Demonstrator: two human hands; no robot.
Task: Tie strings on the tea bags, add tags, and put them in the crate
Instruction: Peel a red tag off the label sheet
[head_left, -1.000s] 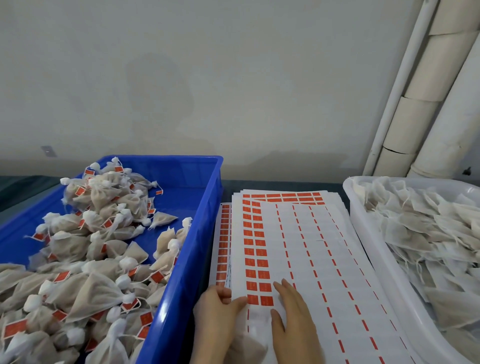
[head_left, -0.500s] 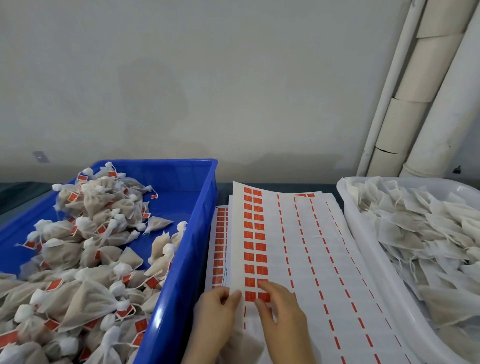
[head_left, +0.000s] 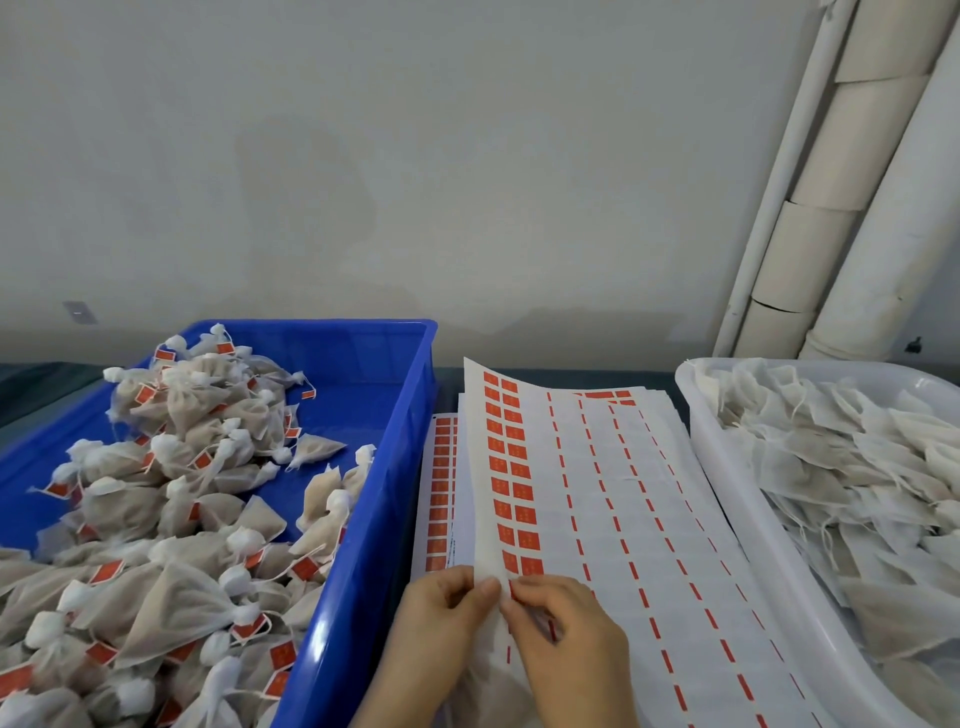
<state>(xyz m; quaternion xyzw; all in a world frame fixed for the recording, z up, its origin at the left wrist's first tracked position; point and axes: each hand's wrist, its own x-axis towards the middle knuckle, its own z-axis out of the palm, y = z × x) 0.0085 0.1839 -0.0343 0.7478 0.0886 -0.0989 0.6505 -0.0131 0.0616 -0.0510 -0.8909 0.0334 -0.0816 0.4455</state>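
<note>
The left hand (head_left: 441, 618) pinches the near left edge of the top tag sheet (head_left: 597, 493) and holds it raised off the stack (head_left: 441, 467). The right hand (head_left: 566, 634), fingers curled, pinches a red tag (head_left: 511, 591) at that edge. At 9 o'clock, the blue crate (head_left: 384, 467) holds tied, tagged tea bags (head_left: 171, 519). At 3 o'clock, a white tub (head_left: 737, 493) holds untied bags (head_left: 857, 467).

Sticker sheets (head_left: 623, 493) fill a narrow lane — blue crate (head_left: 396, 493) wall left, white tub (head_left: 727, 467) right, open above.
</note>
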